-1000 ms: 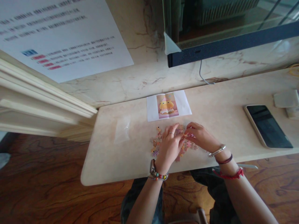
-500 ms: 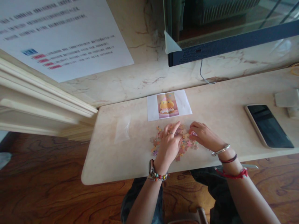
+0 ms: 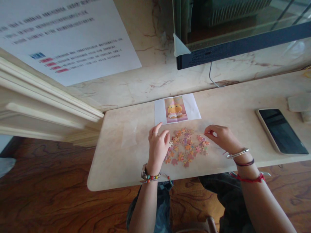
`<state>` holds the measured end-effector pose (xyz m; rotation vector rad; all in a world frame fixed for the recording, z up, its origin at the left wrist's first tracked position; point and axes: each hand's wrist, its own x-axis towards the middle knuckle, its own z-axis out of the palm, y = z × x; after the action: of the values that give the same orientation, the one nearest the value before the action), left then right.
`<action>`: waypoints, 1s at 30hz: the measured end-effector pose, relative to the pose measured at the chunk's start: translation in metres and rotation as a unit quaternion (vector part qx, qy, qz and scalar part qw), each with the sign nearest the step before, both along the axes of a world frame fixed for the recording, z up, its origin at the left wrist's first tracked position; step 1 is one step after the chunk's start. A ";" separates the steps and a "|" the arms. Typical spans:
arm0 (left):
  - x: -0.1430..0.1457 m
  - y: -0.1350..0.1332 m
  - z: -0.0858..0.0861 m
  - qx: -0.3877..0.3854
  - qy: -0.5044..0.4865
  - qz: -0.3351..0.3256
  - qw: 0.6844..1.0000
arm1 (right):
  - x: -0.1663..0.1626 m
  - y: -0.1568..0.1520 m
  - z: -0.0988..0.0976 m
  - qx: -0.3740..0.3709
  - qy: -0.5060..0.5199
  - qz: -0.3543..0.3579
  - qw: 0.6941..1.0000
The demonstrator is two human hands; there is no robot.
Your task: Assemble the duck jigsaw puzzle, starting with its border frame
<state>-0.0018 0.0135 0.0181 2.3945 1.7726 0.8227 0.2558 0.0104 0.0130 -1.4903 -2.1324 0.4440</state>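
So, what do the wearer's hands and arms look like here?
No sleeves show on either forearm. Left hand: a ring, a watch and a colourful bead bracelet. Right hand: a silver bangle, a thin dark band and a red cord bracelet.

Pale table (image 3: 114, 165) is running along a veined wall (image 3: 116, 87), its rounded corner sitting near left. Phone (image 3: 282, 131), screen dark, is lying face up at right. Beyond it, at the right edge, a pale object (image 3: 298, 102) is standing, possibly a small box; the frame is cutting it off. Glass screen (image 3: 230, 29) is hanging far right, reflecting ribbed shapes, a white corner guard (image 3: 181, 47) covering its lower left corner. Grey cable (image 3: 211, 72) is dropping below. Printed sheet (image 3: 97, 42) is covering the wall far left. Cream moulding (image 3: 53, 94) is edging the left side; dark-grained wooden floor (image 3: 48, 184) is showing beneath.
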 end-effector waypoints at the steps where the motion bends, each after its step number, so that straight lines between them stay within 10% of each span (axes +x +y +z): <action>1: -0.006 0.001 -0.001 -0.002 0.003 0.013 1.000 | 0.000 0.000 0.000 0.011 0.003 0.003 1.000; 9: -0.044 0.006 -0.002 -0.003 -0.001 0.070 0.998 | 0.003 0.004 -0.010 0.069 -0.068 0.050 0.994; 30: -0.021 -0.022 0.008 -0.101 -0.030 -0.156 0.982 | -0.018 0.003 0.002 0.096 -0.006 0.030 0.995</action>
<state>-0.0232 -0.0090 0.0261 2.3958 1.3380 0.6357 0.2376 0.0134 0.0154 -1.3278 -2.1667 0.2439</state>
